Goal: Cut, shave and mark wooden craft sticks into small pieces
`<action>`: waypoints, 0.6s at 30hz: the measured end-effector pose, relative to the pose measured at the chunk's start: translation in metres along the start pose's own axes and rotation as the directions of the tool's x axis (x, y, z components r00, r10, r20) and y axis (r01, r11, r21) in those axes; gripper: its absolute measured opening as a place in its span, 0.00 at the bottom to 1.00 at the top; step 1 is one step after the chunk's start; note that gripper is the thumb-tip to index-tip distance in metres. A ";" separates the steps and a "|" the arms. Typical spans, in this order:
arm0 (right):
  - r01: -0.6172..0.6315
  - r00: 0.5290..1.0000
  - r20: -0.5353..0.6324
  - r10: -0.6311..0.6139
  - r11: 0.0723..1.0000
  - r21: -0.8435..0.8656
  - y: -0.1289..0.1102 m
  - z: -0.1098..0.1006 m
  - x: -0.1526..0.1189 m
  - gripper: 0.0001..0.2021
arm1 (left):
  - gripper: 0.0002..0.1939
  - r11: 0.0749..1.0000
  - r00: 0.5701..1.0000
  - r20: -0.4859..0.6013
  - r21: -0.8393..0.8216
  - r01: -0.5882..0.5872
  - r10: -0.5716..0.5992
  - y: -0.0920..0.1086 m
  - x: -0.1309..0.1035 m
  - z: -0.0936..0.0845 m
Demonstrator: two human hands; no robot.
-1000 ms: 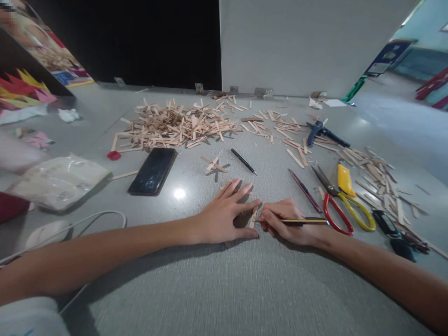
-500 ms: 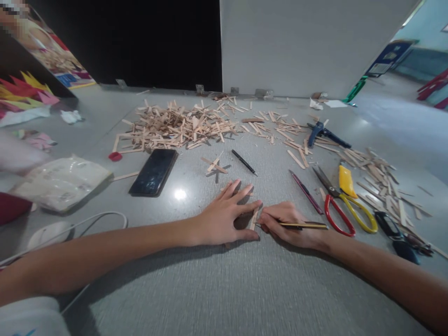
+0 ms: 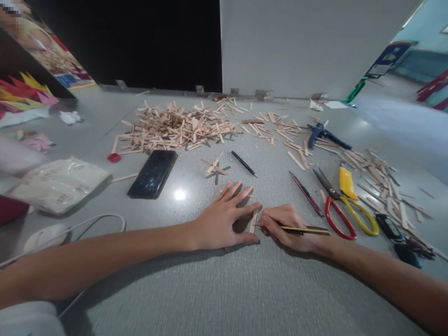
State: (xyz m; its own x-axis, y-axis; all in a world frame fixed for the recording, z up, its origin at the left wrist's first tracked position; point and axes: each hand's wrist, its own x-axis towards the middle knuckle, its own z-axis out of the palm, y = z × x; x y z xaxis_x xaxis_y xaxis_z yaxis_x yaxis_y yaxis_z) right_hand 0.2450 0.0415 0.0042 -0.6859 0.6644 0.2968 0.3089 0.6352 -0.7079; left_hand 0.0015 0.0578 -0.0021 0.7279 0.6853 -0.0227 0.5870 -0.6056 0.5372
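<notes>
My left hand [image 3: 224,215] lies spread on the grey table, its thumb and forefinger pressing on the two ends of a wooden craft stick [image 3: 254,221]. Other bits of wood show partly from under that hand. In my right hand [image 3: 285,225] is a pencil [image 3: 308,230], with its tip touching the stick between the left thumb and forefinger. Just beyond my hands lie a small crossed piece of sticks [image 3: 214,167] and a black pen [image 3: 244,164]. A dark red pen [image 3: 306,193] rests to the right, near my right hand.
Scissors [image 3: 334,196], a yellow cutter [image 3: 347,183] and keys [image 3: 422,247] lie right. Blue pliers [image 3: 324,136] sit beyond them. Piled craft sticks [image 3: 175,126] spread along the back. A phone [image 3: 153,173], a plastic packet [image 3: 65,184] and a white cable [image 3: 105,216] are left.
My hands hold nearly the same place, the pencil tip still at the stick. The whole view has shifted very slightly.
</notes>
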 end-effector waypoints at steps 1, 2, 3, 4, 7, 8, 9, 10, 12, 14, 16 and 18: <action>-0.004 1.000 0.000 0.004 1.000 0.001 0.000 0.000 0.000 0.22 | 0.47 1.000 1.000 0.002 0.007 -0.001 0.001 -0.001 0.000 0.001; -0.010 1.000 0.001 0.010 1.000 0.006 0.000 0.000 0.000 0.22 | 0.47 1.000 1.000 0.005 0.013 -0.002 0.002 -0.001 0.000 0.001; -0.015 1.000 -0.001 0.015 1.000 0.012 0.000 0.000 0.000 0.22 | 0.47 1.000 1.000 0.010 0.018 -0.001 0.001 -0.001 0.000 0.001; -0.024 1.000 -0.002 0.024 1.000 0.017 0.000 0.000 0.000 0.22 | 0.47 1.000 1.000 0.016 0.022 0.000 0.000 -0.001 0.000 0.001; -0.044 0.999 -0.009 0.045 0.998 0.039 -0.002 0.000 0.001 0.22 | 0.47 1.000 1.000 0.022 0.023 0.001 -0.001 -0.001 0.000 0.000; -0.048 0.999 -0.009 0.048 0.998 0.046 -0.002 0.000 0.001 0.22 | 0.47 1.000 1.000 0.021 0.022 0.000 0.000 0.000 0.000 0.000; -0.049 0.999 -0.007 0.049 0.997 0.054 -0.003 0.000 0.001 0.21 | 0.47 1.000 1.000 0.020 0.021 -0.001 0.000 0.000 0.000 -0.001; -0.050 0.999 -0.004 0.051 0.997 0.061 -0.003 0.000 0.002 0.21 | 0.47 1.000 1.000 0.022 0.021 0.000 0.000 0.001 0.000 -0.001; -0.051 0.999 -0.003 0.052 0.996 0.071 -0.003 -0.001 0.002 0.20 | 0.47 1.000 0.999 0.034 0.025 0.006 -0.007 0.002 0.001 -0.002; -0.051 0.999 0.001 0.052 0.996 0.079 -0.004 -0.001 0.003 0.20 | 0.48 0.999 0.999 0.047 0.032 0.012 -0.014 0.003 0.001 -0.003; -0.052 0.999 0.005 0.051 0.995 0.084 -0.003 -0.001 0.003 0.19 | 0.48 0.999 0.999 0.047 0.036 0.013 -0.015 0.003 0.001 -0.003; -0.056 0.998 0.012 0.055 0.995 0.084 -0.003 -0.001 0.003 0.19 | 0.48 0.999 0.999 0.040 0.037 0.011 -0.012 0.003 0.001 -0.003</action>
State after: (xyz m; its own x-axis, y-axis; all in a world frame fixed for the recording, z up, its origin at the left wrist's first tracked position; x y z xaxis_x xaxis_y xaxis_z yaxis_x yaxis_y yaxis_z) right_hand 0.2424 0.0422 0.0083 -0.6756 0.6936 0.2499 0.2901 0.5617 -0.7748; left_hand 0.0031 0.0580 0.0018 0.7341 0.6762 -0.0626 0.6075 -0.6127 0.5055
